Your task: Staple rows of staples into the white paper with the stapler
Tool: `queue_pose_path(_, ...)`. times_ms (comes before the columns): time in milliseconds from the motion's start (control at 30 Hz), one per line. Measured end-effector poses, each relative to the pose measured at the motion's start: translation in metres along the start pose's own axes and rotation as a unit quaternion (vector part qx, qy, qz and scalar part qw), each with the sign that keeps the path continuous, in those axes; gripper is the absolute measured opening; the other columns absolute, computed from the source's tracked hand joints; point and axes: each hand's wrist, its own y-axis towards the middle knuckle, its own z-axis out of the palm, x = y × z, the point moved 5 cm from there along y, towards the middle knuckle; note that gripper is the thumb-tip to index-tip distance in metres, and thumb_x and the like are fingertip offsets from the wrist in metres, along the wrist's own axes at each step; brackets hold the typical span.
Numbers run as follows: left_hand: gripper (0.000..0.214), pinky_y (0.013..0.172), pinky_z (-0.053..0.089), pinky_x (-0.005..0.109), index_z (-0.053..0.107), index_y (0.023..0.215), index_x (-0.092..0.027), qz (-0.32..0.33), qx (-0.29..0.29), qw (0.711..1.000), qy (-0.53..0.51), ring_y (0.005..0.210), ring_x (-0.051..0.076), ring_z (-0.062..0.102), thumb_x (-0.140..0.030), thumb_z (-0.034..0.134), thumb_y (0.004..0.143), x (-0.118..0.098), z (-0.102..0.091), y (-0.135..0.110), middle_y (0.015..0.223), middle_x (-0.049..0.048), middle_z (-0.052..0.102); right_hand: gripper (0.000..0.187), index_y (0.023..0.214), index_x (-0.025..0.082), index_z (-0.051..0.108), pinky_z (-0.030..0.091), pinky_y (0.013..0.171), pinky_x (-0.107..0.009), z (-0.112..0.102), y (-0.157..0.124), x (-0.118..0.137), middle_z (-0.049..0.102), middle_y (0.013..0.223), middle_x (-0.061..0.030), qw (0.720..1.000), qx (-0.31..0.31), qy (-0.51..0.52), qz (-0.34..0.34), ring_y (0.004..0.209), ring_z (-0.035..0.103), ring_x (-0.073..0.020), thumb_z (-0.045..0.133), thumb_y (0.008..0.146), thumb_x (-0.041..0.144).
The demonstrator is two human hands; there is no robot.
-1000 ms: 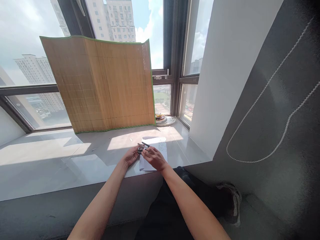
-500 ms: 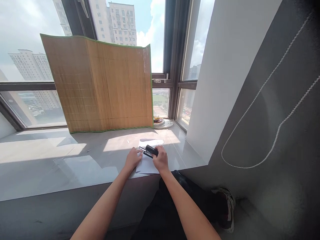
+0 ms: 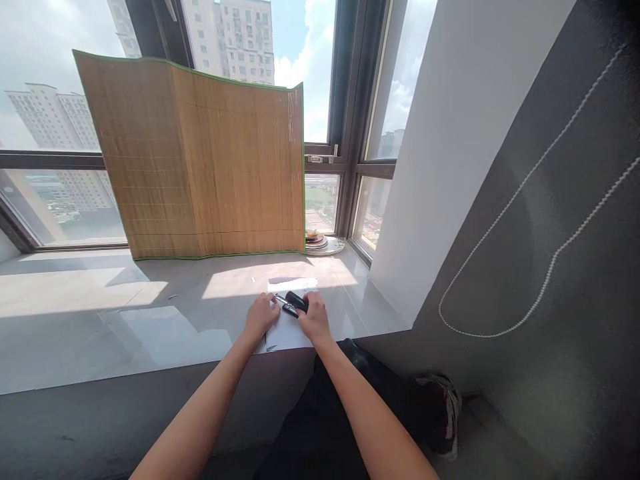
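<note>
A white sheet of paper (image 3: 293, 285) lies on the grey window ledge (image 3: 150, 327) near its front edge. My right hand (image 3: 314, 317) is closed round a small black stapler (image 3: 296, 302) lying on the sheet. My left hand (image 3: 261, 315) rests on the sheet's left side, fingers curled, touching the metal end of the stapler. Both forearms reach in from the bottom of the view.
A bamboo mat (image 3: 197, 157) with green edging stands folded against the window at the back. A small stack of dishes (image 3: 320, 241) sits in the back right corner. A white pillar (image 3: 450, 153) and dark wall with a bead cord (image 3: 530, 280) bound the right.
The stapler, first held up between both hands, has come down onto the paper. My right hand now grips it from above and my left hand lies on the sheet.
</note>
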Motion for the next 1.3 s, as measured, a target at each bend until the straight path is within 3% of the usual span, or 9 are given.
queue_pose_path(267,0.016,0.071,0.043,0.032,0.05,0.103,-0.024,0.07,-0.147,0.953,-0.254,0.071,0.02,0.051,-0.022,0.034,0.104,0.002,-0.026,0.0,0.08,0.0005,0.053,0.026,0.096,0.024,0.056,0.049,0.081,-0.033,0.003,0.004,0.0,0.063,0.107,-0.0058,1.0,0.015,-0.01,0.004,0.097,0.061,-0.0248,0.069,0.081,0.007)
queue_pose_path(433,0.021,0.07,0.047,0.03,0.048,0.125,-0.025,0.133,-0.104,0.919,-0.356,0.07,0.017,0.055,-0.033,0.039,0.108,-0.01,-0.027,-0.006,0.088,0.0006,0.064,0.025,0.106,0.022,0.065,0.052,0.095,-0.042,-0.006,0.005,0.008,0.067,0.112,-0.0092,0.999,-0.029,-0.013,-0.033,0.109,0.06,-0.0309,0.075,0.084,0.013)
queue_pose_path(600,0.017,0.074,0.051,0.031,0.057,0.114,-0.024,0.178,-0.017,0.923,-0.34,0.07,0.015,0.062,-0.037,0.052,0.106,-0.018,-0.025,-0.014,0.084,0.0005,0.071,0.038,0.135,0.025,0.067,0.048,0.111,-0.045,-0.015,-0.002,0.037,0.066,0.137,-0.01,0.977,-0.003,0.018,-0.212,0.13,0.057,-0.0292,0.057,0.1,0.014)
queue_pose_path(767,0.028,0.076,0.053,0.033,0.064,0.098,-0.022,0.174,0.011,0.937,-0.301,0.073,0.017,0.063,-0.045,0.05,0.107,-0.02,-0.025,-0.019,0.08,0.0025,0.068,0.038,0.117,0.031,0.078,0.049,0.108,-0.042,-0.005,-0.006,0.043,0.073,0.125,-0.0044,0.959,0.087,-0.005,-0.27,0.121,0.061,-0.0254,0.047,0.106,0.011)
queue_pose_path(967,0.035,0.069,0.052,0.031,0.063,0.105,-0.022,0.183,-0.007,0.925,-0.333,0.067,0.016,0.062,-0.053,0.047,0.107,-0.022,-0.027,-0.02,0.079,0.0025,0.069,0.033,0.105,0.028,0.079,0.048,0.103,-0.042,-0.008,-0.004,0.041,0.075,0.113,-0.0068,0.964,0.058,-0.032,-0.257,0.111,0.061,-0.0269,0.05,0.106,0.013)
queue_pose_path(1033,0.035,0.065,0.052,0.029,0.061,0.106,-0.022,0.128,-0.077,0.925,-0.348,0.065,0.016,0.063,-0.052,0.043,0.109,-0.006,-0.035,-0.01,0.08,0.0031,0.07,0.031,0.101,0.026,0.077,0.048,0.101,-0.042,-0.024,0.006,0.031,0.075,0.111,-0.0079,0.973,-0.008,-0.021,-0.23,0.107,0.061,-0.027,0.049,0.107,0.015)
queue_pose_path(1133,0.028,0.072,0.056,0.031,0.063,0.098,-0.022,0.007,-0.173,0.948,-0.265,0.074,0.019,0.069,-0.035,0.04,0.107,0.03,-0.048,0.018,0.086,0.0055,0.073,0.025,0.093,0.021,0.076,0.049,0.098,-0.042,-0.057,0.032,-0.013,0.075,0.106,-0.0111,0.986,-0.135,-0.034,-0.096,0.104,0.061,-0.0284,0.054,0.1,0.012)
queue_pose_path(1200,0.025,0.088,0.058,0.038,0.067,0.098,-0.021,-0.014,-0.158,0.975,-0.154,0.096,0.025,0.073,-0.021,0.043,0.1,0.048,-0.049,0.041,0.103,0.0113,0.077,0.02,0.09,0.019,0.076,0.049,0.094,-0.041,-0.072,0.049,-0.051,0.075,0.104,-0.0132,0.985,-0.154,-0.078,0.017,0.106,0.062,-0.0305,0.059,0.093,0.009)
queue_pose_path(1300,0.03,0.107,0.053,0.048,0.072,0.115,-0.021,0.005,-0.081,0.996,-0.031,0.134,0.034,0.063,-0.016,0.053,0.094,0.067,-0.038,0.068,0.142,0.017,0.068,0.014,0.082,0.019,0.076,0.05,0.09,-0.039,-0.071,0.071,-0.098,0.075,0.098,-0.0133,0.98,-0.08,-0.144,0.112,0.104,0.064,-0.0309,0.067,0.088,0.011)
